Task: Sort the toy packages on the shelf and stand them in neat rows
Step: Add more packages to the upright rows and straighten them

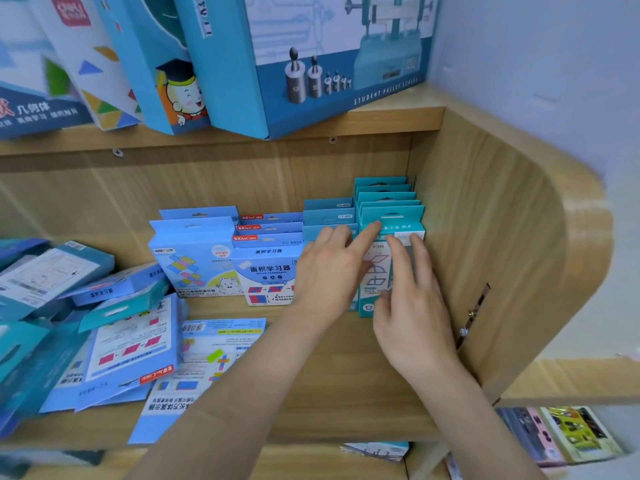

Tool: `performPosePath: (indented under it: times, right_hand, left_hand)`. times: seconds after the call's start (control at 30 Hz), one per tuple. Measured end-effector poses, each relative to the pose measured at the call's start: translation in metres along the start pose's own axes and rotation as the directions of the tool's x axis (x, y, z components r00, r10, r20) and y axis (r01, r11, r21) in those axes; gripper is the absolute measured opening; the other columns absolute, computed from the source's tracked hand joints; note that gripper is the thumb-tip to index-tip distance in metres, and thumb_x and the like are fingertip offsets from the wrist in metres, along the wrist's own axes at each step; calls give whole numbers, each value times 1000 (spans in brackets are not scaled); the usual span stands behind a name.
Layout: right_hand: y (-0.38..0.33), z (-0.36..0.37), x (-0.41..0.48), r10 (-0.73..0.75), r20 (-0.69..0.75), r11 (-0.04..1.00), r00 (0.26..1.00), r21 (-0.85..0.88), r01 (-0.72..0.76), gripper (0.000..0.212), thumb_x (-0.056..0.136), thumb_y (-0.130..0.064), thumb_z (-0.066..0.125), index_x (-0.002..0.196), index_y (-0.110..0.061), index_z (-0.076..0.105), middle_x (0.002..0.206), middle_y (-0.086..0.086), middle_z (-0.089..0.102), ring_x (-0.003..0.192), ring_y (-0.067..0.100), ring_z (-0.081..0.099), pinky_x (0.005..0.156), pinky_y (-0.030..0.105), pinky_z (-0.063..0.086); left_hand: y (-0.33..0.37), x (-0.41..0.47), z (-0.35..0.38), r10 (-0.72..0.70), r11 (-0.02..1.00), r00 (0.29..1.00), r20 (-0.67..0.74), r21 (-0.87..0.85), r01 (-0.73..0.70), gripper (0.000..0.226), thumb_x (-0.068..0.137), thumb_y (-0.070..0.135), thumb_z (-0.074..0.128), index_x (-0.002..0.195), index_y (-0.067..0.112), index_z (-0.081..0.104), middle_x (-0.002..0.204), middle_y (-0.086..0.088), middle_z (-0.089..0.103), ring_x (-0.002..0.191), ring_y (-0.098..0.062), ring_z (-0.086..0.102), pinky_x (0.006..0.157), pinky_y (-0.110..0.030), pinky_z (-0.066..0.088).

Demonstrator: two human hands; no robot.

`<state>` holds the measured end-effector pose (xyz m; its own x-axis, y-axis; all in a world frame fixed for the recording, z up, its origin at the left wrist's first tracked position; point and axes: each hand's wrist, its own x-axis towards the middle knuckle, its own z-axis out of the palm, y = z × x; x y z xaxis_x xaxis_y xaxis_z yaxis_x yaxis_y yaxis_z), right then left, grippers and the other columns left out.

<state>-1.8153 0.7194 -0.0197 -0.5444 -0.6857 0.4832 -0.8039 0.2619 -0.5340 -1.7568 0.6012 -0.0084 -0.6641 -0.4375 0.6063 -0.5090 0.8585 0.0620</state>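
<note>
Several rows of toy packages stand upright at the back of the wooden shelf (339, 368). The rightmost row is teal packages (391, 216) against the shelf's curved side wall. My right hand (412, 299) lies flat with straight fingers on the face of the front teal package. My left hand (332, 268) touches that package's left top edge with its forefinger, covering the teal row (327, 216) beside it. Further left stand a row of blue packages with red labels (268, 268) and a light blue row (194, 254).
A loose heap of blue and teal packages (104, 337) lies flat on the left half of the shelf, some reaching the front edge. Large blue boxes (311, 64) stand on the shelf above. More packages (571, 434) sit on the shelf below at the right.
</note>
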Motion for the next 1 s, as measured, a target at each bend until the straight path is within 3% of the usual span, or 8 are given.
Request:
performPosePath:
  times: [0.17,0.43,0.67,0.73,0.9,1.0]
  right_hand:
    - [7,1,-20,-8,46,994,999,108,3,68,85,-8,56,142,-23,23,153,5,20,137,24,30,105,43,40]
    - [5,-2,-30,-49,44,990,998,136,43,64,89,-18,55,143,-22,22,152,5,22,134,21,33,103,39,42]
    - [3,-6,-30,-57,33,990,998,134,52,66,87,-14,57,143,-21,24,149,7,25,134,22,33,104,43,41]
    - [3,-7,-32,-69,37,987,997,149,63,63,88,-14,56,142,-21,26,147,6,29,133,20,34,105,38,40]
    - [-2,-12,-45,-71,94,913,993,407,27,40,93,-20,53,130,-29,46,117,-10,60,108,1,55,92,22,46]
    - [-11,-7,-59,-12,185,807,983,583,-100,20,91,-32,56,109,-39,59,89,-11,71,89,8,67,82,26,52]
  left_hand:
    - [-1,-1,-12,-22,998,992,128,-57,30,64,86,31,63,143,33,33,96,-4,54,96,-26,50,73,-39,43]
    - [-13,-20,-22,-24,949,994,111,-310,57,45,97,23,42,141,30,40,92,-3,58,88,-24,51,74,-42,48]
    - [-18,-37,-33,-54,916,994,98,-391,88,45,96,13,44,139,26,46,94,-1,60,89,-21,52,77,-35,44]
    - [-17,-43,-36,-79,905,992,100,-409,114,43,95,13,45,136,25,48,99,-2,62,93,-22,54,79,-34,45]
    - [-22,-78,-59,-182,858,981,62,-477,189,31,92,18,47,116,22,66,96,8,66,90,-10,59,77,-21,45]
    - [-34,-115,-84,-321,809,944,74,-497,313,26,87,16,52,101,24,72,84,19,66,79,0,61,69,-14,46]
